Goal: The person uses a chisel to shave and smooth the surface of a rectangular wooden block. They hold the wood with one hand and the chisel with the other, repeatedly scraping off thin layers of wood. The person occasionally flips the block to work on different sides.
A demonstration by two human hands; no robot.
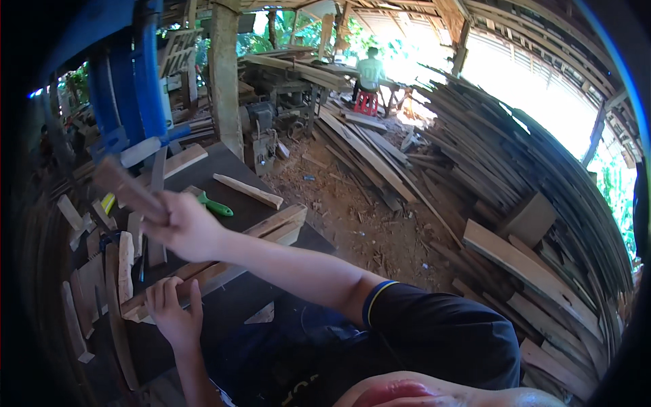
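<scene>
My right hand (186, 227) is closed round one end of a brown wooden block (125, 186), long and squared. It is raised above the dark workbench, and motion blurs its far end. A long wooden beam (281, 224) lies across the bench under my right forearm. My left hand (175, 312) touches the near left part of this beam, its fingers stretched over the edge and the thumb apart. Just beyond my right hand lies a tool with a green handle (218, 207), its other end partly hidden. A pale pointed wood strip (247, 190) rests beside it.
Wood offcuts (127, 264) crowd the bench's left side. A concrete post (227, 81) and a blue machine (129, 88) stand beyond it. Stacked planks (515, 156) fill the right. Wood scraps litter the dirt floor (359, 224). Far off, a person (369, 71) sits on a red stool (366, 103).
</scene>
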